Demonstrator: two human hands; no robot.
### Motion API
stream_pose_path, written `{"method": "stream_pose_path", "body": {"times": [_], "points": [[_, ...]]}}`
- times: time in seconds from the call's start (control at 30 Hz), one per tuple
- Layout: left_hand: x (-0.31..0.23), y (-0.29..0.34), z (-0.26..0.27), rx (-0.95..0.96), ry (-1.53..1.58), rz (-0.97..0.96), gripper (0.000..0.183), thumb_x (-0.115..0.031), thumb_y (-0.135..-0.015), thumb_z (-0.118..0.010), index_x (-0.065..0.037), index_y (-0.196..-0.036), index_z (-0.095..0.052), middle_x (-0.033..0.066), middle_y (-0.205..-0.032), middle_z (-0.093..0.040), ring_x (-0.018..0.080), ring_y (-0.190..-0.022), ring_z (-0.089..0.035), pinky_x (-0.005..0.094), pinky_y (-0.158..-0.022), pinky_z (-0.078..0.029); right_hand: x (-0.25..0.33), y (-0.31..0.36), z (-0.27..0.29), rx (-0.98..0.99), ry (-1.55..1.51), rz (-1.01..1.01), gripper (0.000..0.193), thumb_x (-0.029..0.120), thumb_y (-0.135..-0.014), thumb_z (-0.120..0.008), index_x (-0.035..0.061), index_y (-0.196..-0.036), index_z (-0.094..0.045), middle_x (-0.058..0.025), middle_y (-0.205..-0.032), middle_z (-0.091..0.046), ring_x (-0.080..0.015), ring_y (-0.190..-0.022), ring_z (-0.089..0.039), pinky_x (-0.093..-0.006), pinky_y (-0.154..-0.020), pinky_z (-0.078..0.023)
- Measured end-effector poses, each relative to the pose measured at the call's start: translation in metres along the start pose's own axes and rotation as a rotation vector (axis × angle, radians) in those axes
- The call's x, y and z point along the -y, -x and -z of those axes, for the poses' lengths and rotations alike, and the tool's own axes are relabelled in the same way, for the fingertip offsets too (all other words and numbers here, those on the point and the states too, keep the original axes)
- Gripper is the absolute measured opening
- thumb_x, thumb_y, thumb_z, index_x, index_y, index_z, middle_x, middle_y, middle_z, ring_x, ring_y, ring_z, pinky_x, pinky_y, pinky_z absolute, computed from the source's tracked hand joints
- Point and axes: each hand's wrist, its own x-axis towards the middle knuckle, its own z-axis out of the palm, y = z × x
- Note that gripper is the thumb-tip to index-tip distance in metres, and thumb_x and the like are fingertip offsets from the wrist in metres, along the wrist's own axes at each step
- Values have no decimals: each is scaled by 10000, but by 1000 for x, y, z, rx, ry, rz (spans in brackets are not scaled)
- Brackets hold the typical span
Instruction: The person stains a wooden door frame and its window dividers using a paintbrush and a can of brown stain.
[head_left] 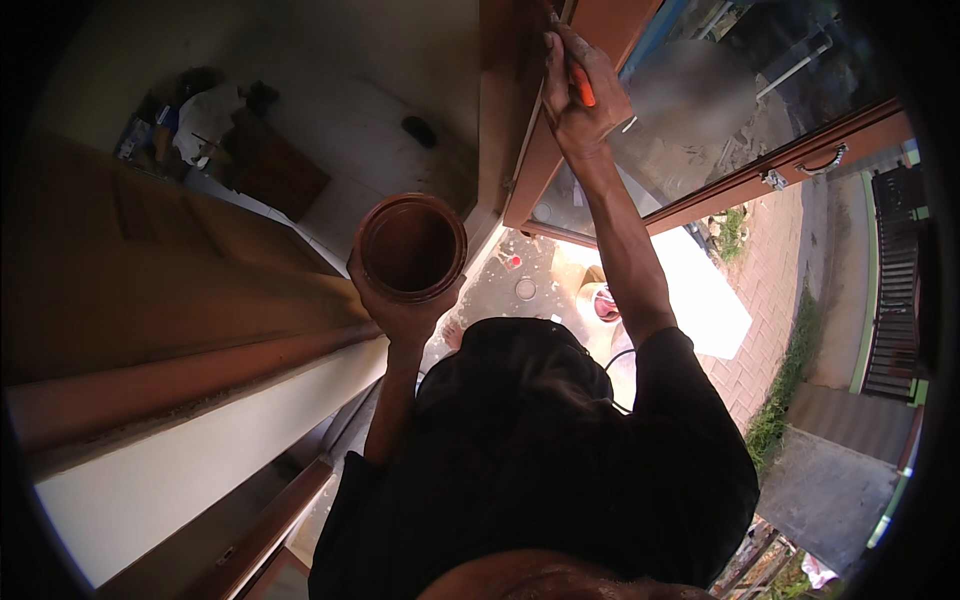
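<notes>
My left hand [405, 315] is wrapped round a round, open paint can [362, 240], its inside coated reddish-brown. The can is held up at waist height, mouth toward me. Higher up and to the right, my right arm reaches out, and my right hand [588, 100] is closed round a paintbrush [582, 86] with an orange handle. The brush's far end is dark and hard to make out beside the brown wooden frame [535, 170]. That hand is right against this frame, close to an outward-opened glazed window [790, 165] with brown edges.
A brown wooden door [180, 270] stands on the left. Beyond it a dim room holds a pile of items [210, 125]. On the speckled floor are a round lid [525, 288] and a pinkish container [604, 303]. Brick paving [765, 350] and a gate [893, 290] lie outside, right.
</notes>
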Motion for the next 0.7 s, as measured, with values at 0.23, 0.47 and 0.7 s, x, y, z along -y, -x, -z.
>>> {"method": "stream_pose_path", "body": {"times": [0.23,0.47,0.7], "points": [[-7,2,1,12,-28,30,1136,-116,-495,-942,-41,-1464,-353,145,-1376,-521,275,-1252,-560,423,-1072,-468,1,68,22,492,202,-121,179,85,-842,-757,21,-1002,-705,-171,-865,-707,-337,-706,-702,-402,-606,-555],[-1,0,1,29,21,-51,1108,-141,-504,-960,-27,-1436,-371,156,-1349,-543,271,-1217,-587,413,-1037,-489,-2,9,8,644,166,-84,290,111,-805,-753,20,-1070,-681,-186,-907,-705,-385,-743,-694,-440,-643,-567],[-3,6,5,7,-36,-57,1174,-181,-490,-979,-37,-1470,-348,152,-1382,-519,283,-1255,-559,429,-1068,-468,14,-10,21,620,225,160,443,91,-762,-771,76,-1193,-670,-161,-1096,-690,-346,-805,-712,-423,-650,-584]]}}
